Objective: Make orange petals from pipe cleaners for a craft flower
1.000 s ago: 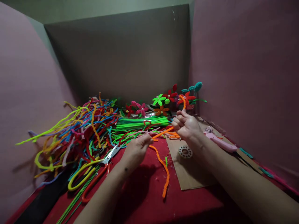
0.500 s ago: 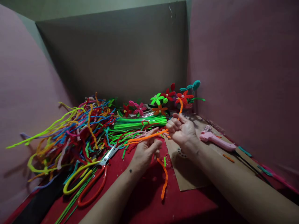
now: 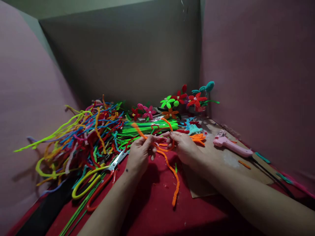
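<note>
nearly touching, the left hand [image 3: 139, 155] and right hand [image 3: 185, 147] pinched an orange pipe cleaner [image 3: 139, 130] between them, beyond the left edge of the cardboard [image 3: 228, 159].

The left hand [image 3: 139, 153] and right hand [image 3: 187, 150] pinched an orange stem [image 3: 139, 130], which jutted beyond the fingers [image 3: 148, 142]. A second stem [image 3: 177, 183] (a wavy one) lay below them, scissors [image 3: 113, 166] left, glue gun [image 3: 235, 148] right, flowers [image 3: 168, 102] beyond.

Orange strip [image 3: 138, 129], apparently partly hidden
</note>
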### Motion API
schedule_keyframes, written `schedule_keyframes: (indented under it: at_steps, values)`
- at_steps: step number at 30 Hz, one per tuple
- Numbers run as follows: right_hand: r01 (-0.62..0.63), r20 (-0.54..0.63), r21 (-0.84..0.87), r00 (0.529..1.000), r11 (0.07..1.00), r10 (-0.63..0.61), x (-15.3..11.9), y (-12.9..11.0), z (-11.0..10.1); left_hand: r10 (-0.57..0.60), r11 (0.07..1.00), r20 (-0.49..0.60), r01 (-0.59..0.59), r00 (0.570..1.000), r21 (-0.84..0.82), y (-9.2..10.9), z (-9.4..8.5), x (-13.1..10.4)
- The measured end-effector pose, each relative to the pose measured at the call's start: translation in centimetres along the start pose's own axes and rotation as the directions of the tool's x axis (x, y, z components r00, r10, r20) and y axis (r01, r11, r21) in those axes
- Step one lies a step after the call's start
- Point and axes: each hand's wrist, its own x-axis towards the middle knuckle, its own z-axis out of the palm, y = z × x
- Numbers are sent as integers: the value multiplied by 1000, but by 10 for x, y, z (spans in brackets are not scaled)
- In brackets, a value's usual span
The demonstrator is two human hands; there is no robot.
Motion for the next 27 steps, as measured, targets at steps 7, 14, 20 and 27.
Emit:
schedule_keyframes:
  at_steps: [7, 14, 20, 27]
  values:
    - [61, 28, -243, 998, 968, -56, -8, 7, 3, -106, 993, 202, 114, 974, -26, -4, 11, -5]
    - [108, 242, -368, 970, 924, -17, -13, 12, 9, -114, 992, 171, 122, 979, -34, -2, 15, -9]
    - [64, 339, -428, 936, 901, 95, -19, 0, 9, -78, 997, 120, 80, 990, -10, 1, 11, -7]
    - [-14, 258, -471, 954, 882, 153, -18, -2, 7, -13, 999, 48, 15, 999, -32, -2, 3, -1]
